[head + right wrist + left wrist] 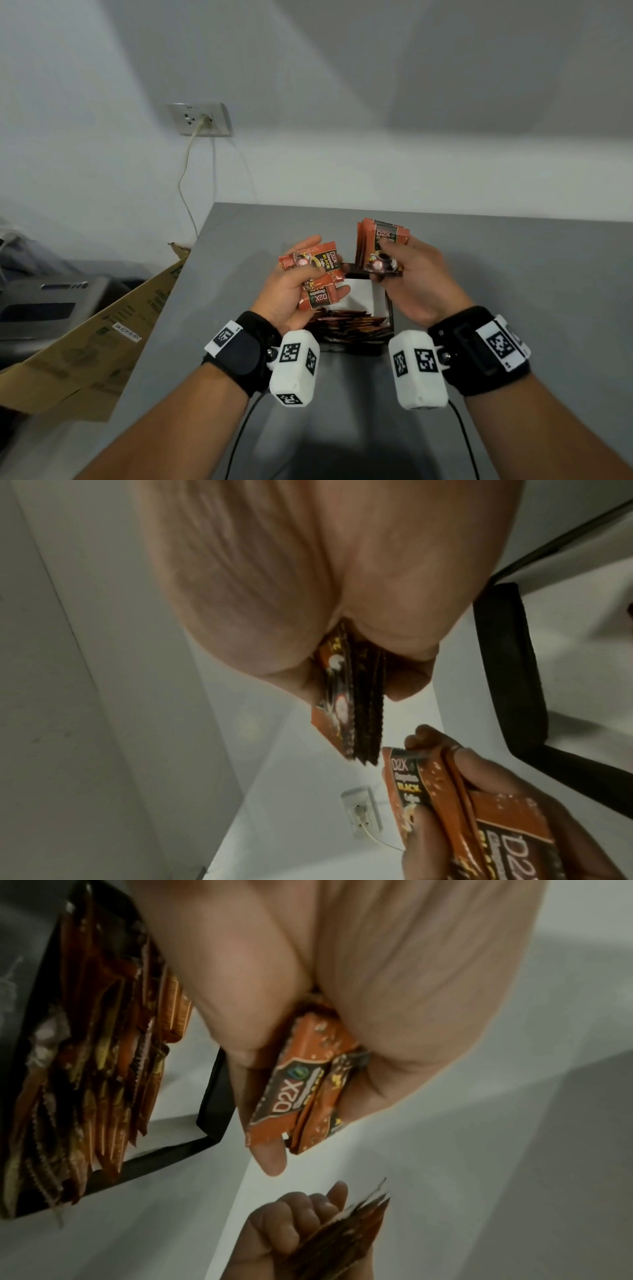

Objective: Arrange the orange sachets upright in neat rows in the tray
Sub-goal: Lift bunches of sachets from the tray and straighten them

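Both hands hover above a black tray (388, 310) on the grey table. My left hand (301, 284) grips a loose bunch of orange sachets (317, 274), lying crosswise; the same bunch of sachets (298, 1085) fills the left wrist view between thumb and fingers. My right hand (400, 270) pinches an even, upright stack of orange sachets (380, 246), seen edge-on as a stack (349, 710) in the right wrist view. Inside the tray, a row of sachets (346, 325) stands on edge at its near end; in the left wrist view the row (95, 1069) stands packed inside the tray (212, 1096). The tray's far end shows white.
The grey table (513, 274) meets a white wall behind. A wall socket (200, 120) with a plugged cable hangs at the left. A flattened cardboard box (96, 339) leans off the table's left edge, beside a grey machine (44, 301).
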Demonstrator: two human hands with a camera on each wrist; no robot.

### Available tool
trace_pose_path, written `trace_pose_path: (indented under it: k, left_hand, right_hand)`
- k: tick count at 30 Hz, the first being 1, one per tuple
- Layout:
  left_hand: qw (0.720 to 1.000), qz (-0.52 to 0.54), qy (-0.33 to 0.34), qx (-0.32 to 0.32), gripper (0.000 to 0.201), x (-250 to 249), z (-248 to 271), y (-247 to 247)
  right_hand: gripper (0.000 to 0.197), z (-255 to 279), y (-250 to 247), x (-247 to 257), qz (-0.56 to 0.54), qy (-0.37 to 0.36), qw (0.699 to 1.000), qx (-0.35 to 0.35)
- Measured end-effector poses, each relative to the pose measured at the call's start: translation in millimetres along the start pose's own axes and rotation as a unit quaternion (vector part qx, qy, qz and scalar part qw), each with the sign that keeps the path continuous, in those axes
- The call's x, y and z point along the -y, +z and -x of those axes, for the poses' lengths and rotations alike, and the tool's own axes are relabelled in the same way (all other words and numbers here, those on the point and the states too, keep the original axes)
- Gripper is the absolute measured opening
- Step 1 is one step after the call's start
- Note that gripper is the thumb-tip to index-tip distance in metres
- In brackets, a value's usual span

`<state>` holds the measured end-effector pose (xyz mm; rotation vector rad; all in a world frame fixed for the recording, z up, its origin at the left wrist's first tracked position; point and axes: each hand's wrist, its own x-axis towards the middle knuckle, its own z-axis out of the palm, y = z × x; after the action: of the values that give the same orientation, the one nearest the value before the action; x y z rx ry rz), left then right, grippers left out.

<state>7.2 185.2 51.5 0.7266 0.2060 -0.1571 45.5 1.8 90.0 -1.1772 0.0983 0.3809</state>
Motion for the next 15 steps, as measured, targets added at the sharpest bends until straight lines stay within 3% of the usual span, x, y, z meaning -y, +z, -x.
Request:
trace_pose_path:
  k: [4, 10, 15]
  left_hand:
    - [0.999, -0.049, 0.012, 0.005, 0.061, 3, 3, 5]
    - [0.996, -0.087, 0.028, 0.024, 0.056, 9, 4, 10]
    - [0.998, -0.061, -0.005, 0.027, 0.033, -2, 5, 4]
  right_hand:
    - [0.023, 7, 2, -12, 0.078, 0.034, 0.996, 0.041]
    - [0.023, 9, 10, -20, 0.045, 0.059, 0.996, 0.051]
    - [0.022, 7, 4, -5, 0.066, 0.043, 0.995, 0.054]
